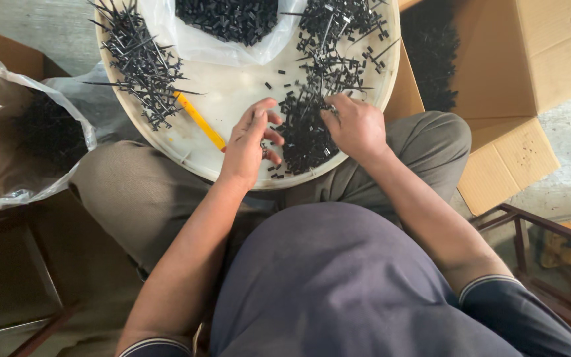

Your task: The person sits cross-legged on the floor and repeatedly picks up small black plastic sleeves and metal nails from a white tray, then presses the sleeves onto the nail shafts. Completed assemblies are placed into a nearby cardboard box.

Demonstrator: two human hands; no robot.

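Note:
A round white tray [232, 99] rests on my lap. My left hand [251, 142] hovers over its near edge, fingers pinched on a small black plastic piece. My right hand [355, 125] rests fingers-down on a heap of small black pieces [305, 139] in front of it. Tangled black plastic sprues lie in two piles: a left sprue pile [141, 63] and a right sprue pile [338, 46]. A yellow stick [199, 121] lies on the tray just left of my left hand. A clear bag of black pieces [229, 20] sits at the tray's far side.
A clear plastic bag with black parts [28, 132] stands in a cardboard box at my left. An open cardboard box [503, 79] holding black parts is at the right. A dark metal frame [543, 231] stands at lower right.

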